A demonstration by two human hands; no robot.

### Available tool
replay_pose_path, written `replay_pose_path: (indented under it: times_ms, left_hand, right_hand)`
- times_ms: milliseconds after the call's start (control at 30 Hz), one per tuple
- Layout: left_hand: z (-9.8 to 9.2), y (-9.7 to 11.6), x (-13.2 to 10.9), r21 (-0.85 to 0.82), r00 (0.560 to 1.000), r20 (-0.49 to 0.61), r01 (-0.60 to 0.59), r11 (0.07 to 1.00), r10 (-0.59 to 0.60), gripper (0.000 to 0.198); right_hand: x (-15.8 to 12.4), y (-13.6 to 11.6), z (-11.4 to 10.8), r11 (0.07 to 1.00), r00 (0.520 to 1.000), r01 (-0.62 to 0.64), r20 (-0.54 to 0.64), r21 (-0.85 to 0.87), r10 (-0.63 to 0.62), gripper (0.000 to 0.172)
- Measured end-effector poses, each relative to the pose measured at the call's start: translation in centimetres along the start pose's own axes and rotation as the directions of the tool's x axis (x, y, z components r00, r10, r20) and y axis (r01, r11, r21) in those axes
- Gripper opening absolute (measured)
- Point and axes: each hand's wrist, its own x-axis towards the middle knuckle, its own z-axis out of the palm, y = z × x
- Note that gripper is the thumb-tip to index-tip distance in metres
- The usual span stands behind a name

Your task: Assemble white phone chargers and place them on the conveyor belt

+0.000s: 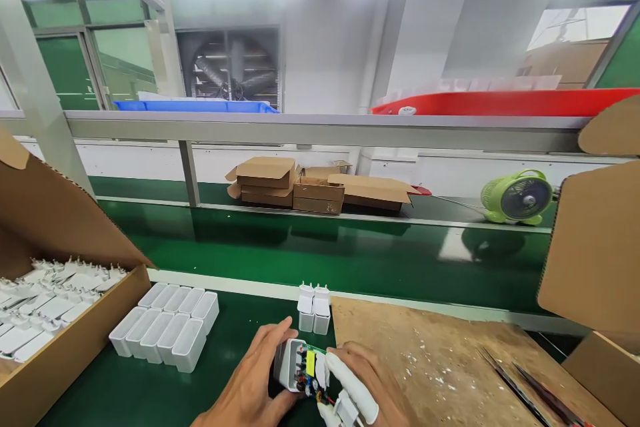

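My left hand point(250, 377) is closed around a white plastic charger housing point(285, 365), its open side turned to the right. My right hand point(377, 380), with white covers on its thumb and a finger, grips a small circuit board point(311, 368) at the mouth of the housing. The board carries a yellow part and several small components, and lies partly inside the housing as far as I can see. A white plug piece point(346, 407) hangs by the right fingers, with a red wire near it. Beyond my hands stand white chargers with pins point(314, 307).
Several empty white housings point(165, 327) stand in rows at left, beside a carton point(100, 347) of white plug parts. A scratched wooden board point(430, 360) at right bears two tweezers point(515, 387). Behind are a green conveyor belt point(225, 247), cardboard boxes point(317, 197) and a green fan point(517, 197).
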Motion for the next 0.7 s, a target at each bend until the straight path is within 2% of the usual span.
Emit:
replay_pose_path:
  times_ms: [167,267,400,600,700]
  left_hand:
    - [0.0,0.1,-0.2,0.044,0.999,0.010,-0.044,0.998,0.043,0.102]
    - [0.0,0.2,-0.2,0.060,0.998,0.030,-0.059,0.996,0.057,0.098]
    - [0.1,0.3,-0.3,0.089,0.997,0.042,-0.070,0.994,0.066,0.098]
    - [0.2,0.3,-0.4,0.128,0.994,0.010,-0.106,0.986,0.106,0.094]
    - [0.2,0.5,-0.4,0.139,0.992,0.002,-0.129,0.982,0.130,0.094]
  right_hand:
    - [-0.9,0.2,0.8,0.999,0.999,-0.014,0.037,-0.031,0.015,0.065]
    - [-1.6,0.3,1.3,0.999,0.996,-0.036,0.075,-0.017,0.037,0.070]
    - [-1.6,-0.1,1.0,0.998,0.994,-0.026,0.103,-0.062,0.033,0.070]
    - [-0.3,-0.9,0.6,0.996,0.998,-0.060,0.005,-0.070,0.060,0.052]
    - [-0.4,-0.9,1.0,0.998,0.998,-0.055,-0.012,-0.044,0.054,0.051]
